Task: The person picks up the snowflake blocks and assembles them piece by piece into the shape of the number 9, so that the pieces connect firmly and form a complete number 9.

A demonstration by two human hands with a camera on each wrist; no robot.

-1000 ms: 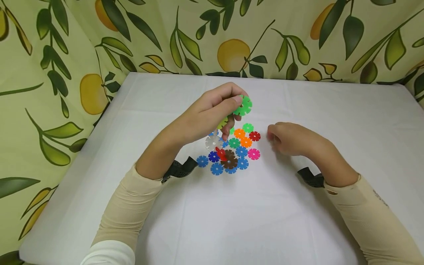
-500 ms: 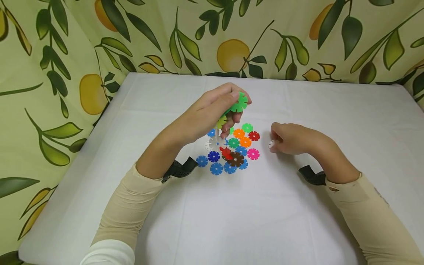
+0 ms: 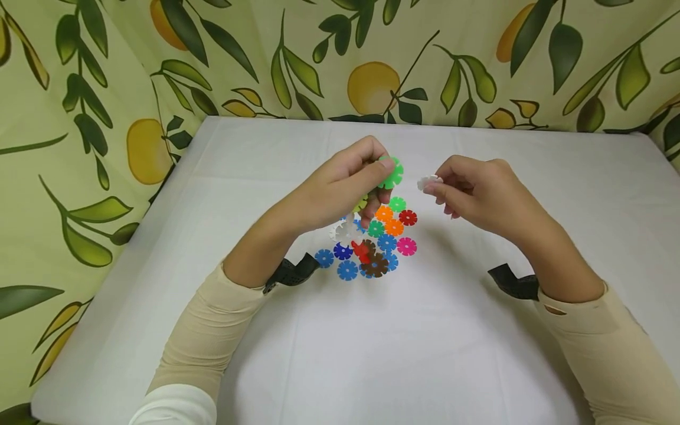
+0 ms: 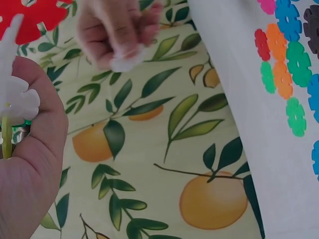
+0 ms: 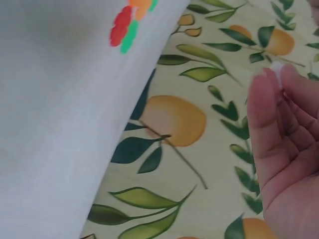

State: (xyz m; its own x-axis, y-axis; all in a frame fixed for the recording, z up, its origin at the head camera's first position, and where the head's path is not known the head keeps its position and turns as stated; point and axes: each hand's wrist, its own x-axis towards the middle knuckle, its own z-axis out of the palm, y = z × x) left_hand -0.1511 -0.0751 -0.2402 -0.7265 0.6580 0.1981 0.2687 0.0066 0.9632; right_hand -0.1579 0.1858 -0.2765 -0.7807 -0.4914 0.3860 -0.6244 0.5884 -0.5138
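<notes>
My left hand (image 3: 340, 189) grips a joined chain of notched plastic snowflake discs above the table. A green disc (image 3: 394, 173) sits under its thumb, a yellow disc (image 3: 360, 203) shows by the palm, and white, red (image 3: 360, 251) and brown (image 3: 376, 265) discs hang below. The left wrist view shows a white disc (image 4: 22, 102) and a red disc (image 4: 35, 20) of this chain close up. To the right, my right hand (image 3: 478, 195) pinches a single white snowflake disc (image 3: 428, 182) between thumb and fingers, raised and apart from the chain. The palm partly hides the chain.
Loose snowflake discs lie under the left hand on the white-covered table (image 3: 425, 354), among them a pink one (image 3: 406, 247), a dark red one (image 3: 408, 218) and several blue ones (image 3: 347, 270). A fruit-patterned curtain (image 3: 297, 47) borders the table's back and left.
My right hand has picked the white disc up from the table and lifted it up and away from me. The left hand has stayed nearly in place, its chain tilting slightly.
</notes>
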